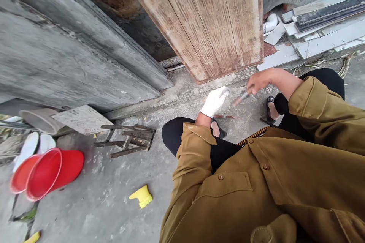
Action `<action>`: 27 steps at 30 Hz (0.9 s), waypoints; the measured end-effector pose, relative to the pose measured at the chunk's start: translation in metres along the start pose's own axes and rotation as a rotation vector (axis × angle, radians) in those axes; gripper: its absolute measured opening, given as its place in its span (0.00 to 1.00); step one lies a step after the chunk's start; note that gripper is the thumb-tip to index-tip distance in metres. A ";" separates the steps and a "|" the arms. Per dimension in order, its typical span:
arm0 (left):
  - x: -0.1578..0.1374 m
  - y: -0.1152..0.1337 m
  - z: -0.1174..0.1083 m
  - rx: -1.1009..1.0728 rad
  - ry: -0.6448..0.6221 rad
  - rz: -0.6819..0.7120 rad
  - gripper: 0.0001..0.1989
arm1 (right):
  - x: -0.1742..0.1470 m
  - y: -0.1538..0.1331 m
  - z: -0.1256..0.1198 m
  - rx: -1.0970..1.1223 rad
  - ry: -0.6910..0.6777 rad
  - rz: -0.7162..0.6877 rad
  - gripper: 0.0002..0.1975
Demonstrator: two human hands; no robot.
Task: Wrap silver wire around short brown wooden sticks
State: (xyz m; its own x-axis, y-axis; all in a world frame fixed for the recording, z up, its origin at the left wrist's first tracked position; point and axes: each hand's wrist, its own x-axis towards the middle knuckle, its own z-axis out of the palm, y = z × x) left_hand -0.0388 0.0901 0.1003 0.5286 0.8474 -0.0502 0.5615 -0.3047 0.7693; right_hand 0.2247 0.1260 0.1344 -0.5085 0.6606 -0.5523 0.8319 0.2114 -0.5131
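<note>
My right hand [258,79], bare, is closed around a paintbrush [244,95] whose grey band and brownish tip are smeared by motion. The tip points down and left, toward my other hand. My left hand [215,100] wears a white glove, its fingers curled together; whatever may be inside them is hidden. Just beyond both hands stands a worn wooden plank door [211,26], its lower edge close to the concrete step. On the ground below my left hand lies a thin reddish-brown stick [224,117], near my shoe.
A small wooden stool [132,140] lies on its side to the left. Beyond it are red buckets [71,165] and a speckled board [82,119]. A yellow boot-shaped thing [142,196] lies on the concrete. White tiles [322,47] and a white pipe [270,24] are at the right wall.
</note>
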 end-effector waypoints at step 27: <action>0.000 -0.004 0.021 -0.320 -0.106 -0.012 0.18 | 0.006 -0.006 -0.005 -0.150 0.285 0.187 0.13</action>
State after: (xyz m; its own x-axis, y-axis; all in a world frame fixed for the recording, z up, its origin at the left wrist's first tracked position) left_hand -0.0275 0.0819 0.0837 0.5958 0.7951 -0.1136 0.3486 -0.1287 0.9284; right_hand 0.2179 0.1322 0.1369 -0.2805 0.8671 -0.4116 0.9385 0.1578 -0.3071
